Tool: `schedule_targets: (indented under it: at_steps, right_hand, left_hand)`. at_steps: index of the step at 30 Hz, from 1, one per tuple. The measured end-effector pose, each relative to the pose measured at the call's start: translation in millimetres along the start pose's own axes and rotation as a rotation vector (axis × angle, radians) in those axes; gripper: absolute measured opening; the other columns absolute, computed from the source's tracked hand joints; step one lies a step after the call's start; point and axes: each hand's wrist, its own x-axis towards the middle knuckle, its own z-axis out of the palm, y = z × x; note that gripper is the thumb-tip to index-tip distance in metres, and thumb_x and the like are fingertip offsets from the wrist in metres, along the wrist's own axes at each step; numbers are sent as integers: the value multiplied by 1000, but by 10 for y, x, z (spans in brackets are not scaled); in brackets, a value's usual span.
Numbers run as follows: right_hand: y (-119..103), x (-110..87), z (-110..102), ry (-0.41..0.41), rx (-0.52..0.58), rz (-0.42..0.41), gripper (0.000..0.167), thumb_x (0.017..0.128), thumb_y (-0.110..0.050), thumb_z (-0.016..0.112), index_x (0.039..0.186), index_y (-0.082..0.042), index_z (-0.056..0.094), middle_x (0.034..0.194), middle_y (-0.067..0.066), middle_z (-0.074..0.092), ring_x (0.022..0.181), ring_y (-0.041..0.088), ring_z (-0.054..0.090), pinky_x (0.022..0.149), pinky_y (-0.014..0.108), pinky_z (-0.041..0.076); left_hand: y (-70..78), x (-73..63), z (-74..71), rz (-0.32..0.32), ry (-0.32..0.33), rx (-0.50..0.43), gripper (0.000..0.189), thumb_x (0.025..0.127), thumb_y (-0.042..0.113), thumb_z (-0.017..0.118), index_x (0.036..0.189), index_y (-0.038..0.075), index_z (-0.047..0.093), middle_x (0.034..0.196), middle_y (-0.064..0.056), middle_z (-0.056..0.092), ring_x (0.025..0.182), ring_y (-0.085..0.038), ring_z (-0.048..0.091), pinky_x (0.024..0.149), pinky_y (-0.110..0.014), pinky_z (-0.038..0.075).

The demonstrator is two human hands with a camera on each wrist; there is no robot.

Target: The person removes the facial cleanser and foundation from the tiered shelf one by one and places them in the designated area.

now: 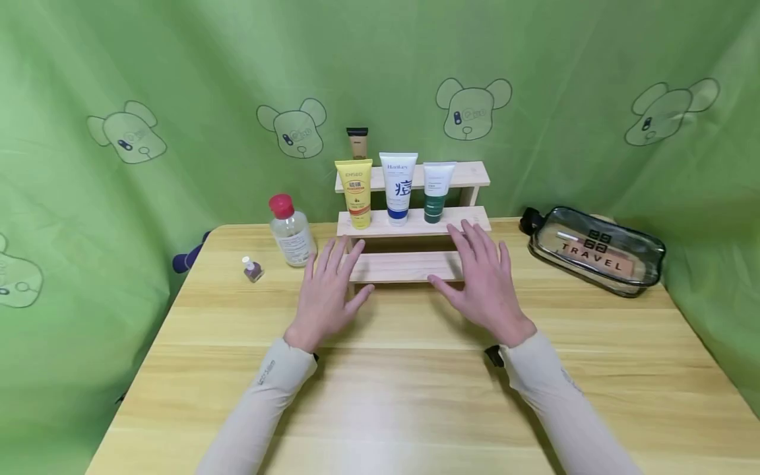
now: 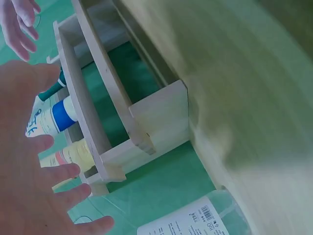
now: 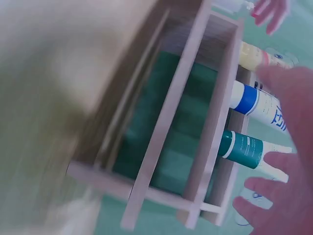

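A three-tier wooden shelf (image 1: 404,267) stands at the back of the table. My left hand (image 1: 323,290) spreads its fingers by the left end of the lowest tier, holding nothing. At the right end my right hand (image 1: 487,290) is spread likewise, its fingertips overlapping the middle tier's edge in the head view. On the middle tier stand a yellow tube (image 1: 358,194), a white tube with a blue base (image 1: 398,188) and a white-and-green tube (image 1: 436,191). Behind them, on the top tier, is a small beige tube with a black cap (image 1: 358,144). The lowest tier is bare.
A clear bottle with a red cap (image 1: 293,231) stands left of the shelf, close to my left fingers. Farther left sits a small nail polish bottle (image 1: 252,269). A transparent travel pouch (image 1: 596,251) lies at the right. Green curtain (image 1: 392,59) hangs behind the table.
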Motion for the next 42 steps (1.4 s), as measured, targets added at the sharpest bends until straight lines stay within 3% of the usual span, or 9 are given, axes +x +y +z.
schedule_targets:
  at_steps: [6,12,21,26,32,37,42]
  right_hand:
    - [73,218,6,75,133,46,98,92,-27,86,170,-7,30,176,27,30,162,51,28,131,80,16]
    - [144,342,7,152,183,53,92,93,-22,82,168,-5,34,173,25,37,161,47,33,132,74,21]
    - [72,543,-32,144,250,73,87,96,-19,79,169,-6,33,174,23,37,161,45,34,134,70,23]
    - [45,723,-13,96,343,151,88,99,-21,76,172,-11,26,177,18,33,163,41,33,135,66,28]
    - [90,889,67,116,480,163,81,101,-18,73,169,-8,30,168,22,43,157,41,41,135,60,30]
    - [124,965,108,132,612,192,68,104,-15,70,163,-6,38,155,20,56,147,39,52,133,56,36]
    - [133,1000,127,111,667,230,64,105,-19,69,161,-8,40,149,21,60,144,36,54,130,54,40]
  left_hand:
    - [-76,109,-34,5,63,-35,78,107,49,64,172,22,30,173,-16,41,161,-39,39,131,-65,36]
    - [-180,220,-21,-9,108,-87,75,107,40,67,171,18,35,169,-19,47,156,-39,45,131,-62,37]
    - [-303,385,66,-74,99,-226,72,108,38,64,170,14,35,166,-20,49,152,-42,49,129,-62,40]
    - [-321,479,137,-123,81,-286,72,108,37,64,169,12,36,166,-18,49,150,-40,50,128,-60,42]
    - [-315,514,244,-143,78,-324,67,109,30,62,169,12,37,165,-19,50,148,-40,52,128,-59,43]
    - [-374,560,343,-146,93,-522,56,113,21,55,165,10,39,168,-17,50,152,-38,51,131,-53,41]
    - [-417,601,388,-172,58,-728,49,115,20,50,161,13,37,176,-12,40,156,-37,48,130,-56,42]
